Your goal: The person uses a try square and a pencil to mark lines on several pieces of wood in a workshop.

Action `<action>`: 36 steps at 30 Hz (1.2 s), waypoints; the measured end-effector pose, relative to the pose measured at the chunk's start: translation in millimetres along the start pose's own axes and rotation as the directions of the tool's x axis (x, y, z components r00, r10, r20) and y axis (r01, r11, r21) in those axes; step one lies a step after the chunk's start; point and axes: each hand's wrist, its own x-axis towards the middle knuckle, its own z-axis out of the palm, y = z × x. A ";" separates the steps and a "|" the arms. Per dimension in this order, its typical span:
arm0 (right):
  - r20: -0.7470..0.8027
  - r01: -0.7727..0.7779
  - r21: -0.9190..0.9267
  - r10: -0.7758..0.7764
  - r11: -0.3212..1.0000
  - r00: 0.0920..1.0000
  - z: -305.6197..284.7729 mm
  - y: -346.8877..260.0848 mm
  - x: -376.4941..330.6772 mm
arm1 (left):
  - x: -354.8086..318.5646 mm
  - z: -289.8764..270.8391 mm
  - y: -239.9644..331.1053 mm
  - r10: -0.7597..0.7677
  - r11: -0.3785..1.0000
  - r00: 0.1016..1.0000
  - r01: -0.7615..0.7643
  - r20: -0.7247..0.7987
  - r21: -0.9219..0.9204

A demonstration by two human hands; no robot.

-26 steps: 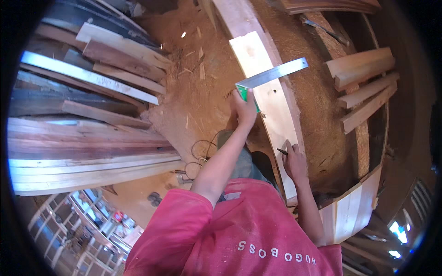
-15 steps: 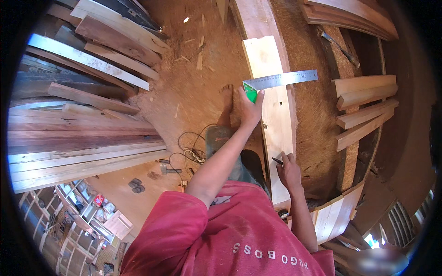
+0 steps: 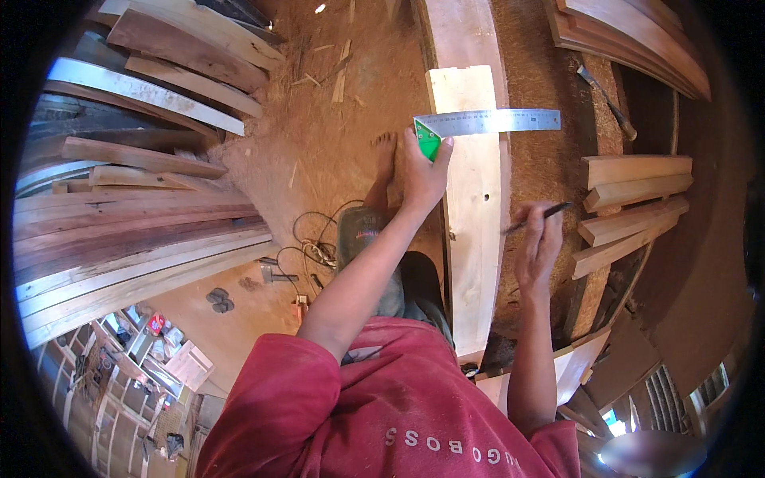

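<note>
My left hand point(image 3: 425, 179) is closed round the green stock of a try square point(image 3: 494, 121). Its steel blade lies across a pale plank point(image 3: 472, 239) near the far end and sticks out past the right edge. The stock sits against the plank's left edge. To the right of the plank, my right hand point(image 3: 537, 255) is raised with a dark pen point(image 3: 555, 209) between its fingers, slightly blurred. The pale plank rests on a longer, pinkish board point(image 3: 462, 32), and a small dark knot shows in its face.
Long boards point(image 3: 135, 231) are stacked at the left, with loose planks point(image 3: 187, 44) beyond them. Short wood pieces point(image 3: 633, 195) and a chisel-like tool point(image 3: 607, 103) lie on a beam at the right. A cord point(image 3: 317, 253) and sandals point(image 3: 219, 300) are on the dusty floor.
My right hand has lifted off the plank and moved right and away from me with the pen. The square has shifted slightly toward the plank's far end, my left hand with it.
</note>
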 end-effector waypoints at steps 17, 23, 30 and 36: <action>-0.054 -0.021 0.239 0.035 0.971 0.998 51.2 -4.8 102.6 | -1.6 0.5 -1.8 0.002 0.996 0.999 0.001 0.039 -0.093; -0.002 -0.043 0.218 0.044 0.975 0.999 65.2 -10.1 115.6 | -0.6 0.0 -2.6 0.020 0.997 0.998 -0.016 0.054 -0.076; 0.074 0.029 0.166 -0.041 0.986 0.996 91.4 -4.1 135.4 | -0.2 2.7 -11.1 0.050 0.998 0.999 -0.049 0.018 -0.048; 0.152 0.050 0.123 -0.069 0.991 0.986 108.0 -8.6 138.0 | -1.4 1.2 -8.3 0.012 1.000 0.999 -0.011 0.037 -0.021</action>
